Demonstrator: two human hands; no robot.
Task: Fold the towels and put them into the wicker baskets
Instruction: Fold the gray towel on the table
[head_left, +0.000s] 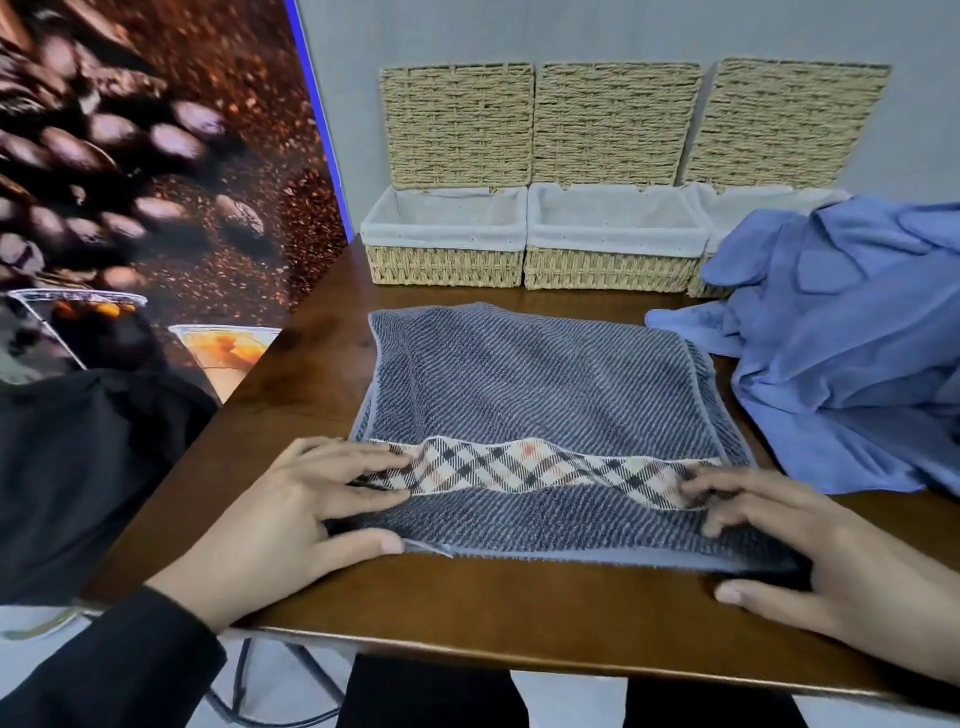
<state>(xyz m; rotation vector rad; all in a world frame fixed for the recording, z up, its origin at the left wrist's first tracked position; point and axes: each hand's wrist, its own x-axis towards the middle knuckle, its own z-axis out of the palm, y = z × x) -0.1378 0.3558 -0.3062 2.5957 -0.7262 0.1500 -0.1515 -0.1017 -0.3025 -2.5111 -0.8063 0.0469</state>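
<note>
I see a grey towel (540, 395) lying flat on the wooden table (311, 364), close to the near edge, its plaid band (535, 470) running across the near part. My view has the left hand (291, 519) at the towel's near left corner, fingers spread flat on top, thumb along the near hem; fingers straight, gripping nothing that I can make out. Right hand (810, 540) at the near right corner, fingers lying on top of the cloth, thumb at the near hem below, so it looks pinched between them. A blue towel pile (841, 343) sits crumpled toward the right edge, just beside the grey one. Three lined wicker baskets (613, 244) stand in a row along the far edge, their lids (613, 124) propped upright against the wall behind; the right basket is partly hidden by the blue pile.
</note>
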